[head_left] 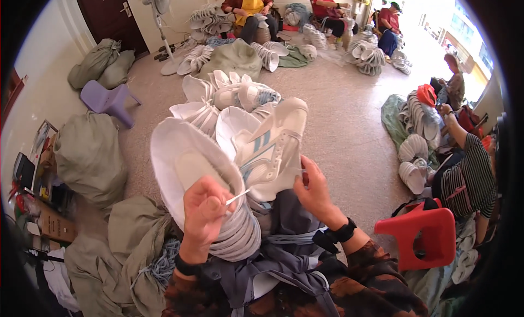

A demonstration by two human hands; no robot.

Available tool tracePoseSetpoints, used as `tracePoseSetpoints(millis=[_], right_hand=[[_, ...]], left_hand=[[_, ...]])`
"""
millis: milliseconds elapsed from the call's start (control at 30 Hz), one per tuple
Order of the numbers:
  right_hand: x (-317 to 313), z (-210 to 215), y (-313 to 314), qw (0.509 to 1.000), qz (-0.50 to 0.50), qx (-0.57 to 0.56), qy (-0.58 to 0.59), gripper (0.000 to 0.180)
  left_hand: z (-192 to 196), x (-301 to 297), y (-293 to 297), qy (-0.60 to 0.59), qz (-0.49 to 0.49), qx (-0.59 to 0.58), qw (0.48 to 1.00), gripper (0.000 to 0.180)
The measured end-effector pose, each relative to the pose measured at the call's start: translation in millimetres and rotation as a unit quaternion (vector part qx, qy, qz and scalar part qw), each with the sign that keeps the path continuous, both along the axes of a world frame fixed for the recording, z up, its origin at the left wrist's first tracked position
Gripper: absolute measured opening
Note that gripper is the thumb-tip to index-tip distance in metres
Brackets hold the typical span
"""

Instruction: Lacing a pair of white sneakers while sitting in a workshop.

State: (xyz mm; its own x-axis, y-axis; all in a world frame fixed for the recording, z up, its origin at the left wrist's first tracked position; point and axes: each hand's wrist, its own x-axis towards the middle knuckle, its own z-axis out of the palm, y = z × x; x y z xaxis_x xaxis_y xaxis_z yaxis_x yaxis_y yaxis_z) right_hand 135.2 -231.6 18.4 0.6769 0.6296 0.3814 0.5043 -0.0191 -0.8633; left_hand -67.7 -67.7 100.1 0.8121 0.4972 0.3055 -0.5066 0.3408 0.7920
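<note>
Pinching lace tip [238, 196], left hand [204, 216] closed, frame centre-low. Right hand [312, 192] clasps shoe upper [273, 150] mid-frame. Lacing looks partway: lace end loose, not pulled through. Stacked uppers [188, 172] on lap; pile [229, 96] on floor beyond.

Shoe upper held in both hands above the lap, workroom floor beyond.

The left hand [203, 210] pinches a thin white lace end [238, 196] between thumb and fingers, in front of a stack of white shoe uppers [188, 164]. The right hand [312, 189] grips the edge of a white shoe upper with blue stripes [270, 148], held upright. A red plastic stool [423, 235] stands to the right, and a purple stool [109, 100] to the far left. Grey-green sacks [90, 156] lie on the floor [349, 137]. Other people sit among piles of uppers.
</note>
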Motion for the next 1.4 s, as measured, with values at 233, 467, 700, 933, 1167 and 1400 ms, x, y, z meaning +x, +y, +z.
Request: tracePoseSetpoints(millis=[233, 467, 700, 933, 1167, 1400], right_hand=[[-3, -11, 8, 0.997, 0.014, -0.073, -0.006, 0.05], [-18, -34, 31, 0.959, 0.043, -0.237, -0.147, 0.05], [-22, -44, 23, 0.967, 0.023, -0.175, -0.181, 0.049], [-30, -41, 5, 0.964, 0.098, -0.187, -0.16, 0.047], [-51, -51, -14, 0.98, 0.069, -0.169, -0.085, 0.045], [-37, -76, 8, 0.981, 0.065, -0.14, -0.118, 0.04]], left_hand=[[-76, 6, 54, -0.044, -0.071, -0.165, 0.983, 0.034], [-159, -18, 39, 0.169, -0.038, -0.385, 0.907, 0.027], [-79, 20, 4, 0.252, 0.369, 0.625, 0.64, 0.039], [-126, 25, 3, 0.368, 0.161, 0.618, 0.676, 0.031], [-123, 4, -27, 0.368, 0.179, 0.55, 0.728, 0.027], [-143, 28, -15, 0.388, 0.17, 0.597, 0.681, 0.018]])
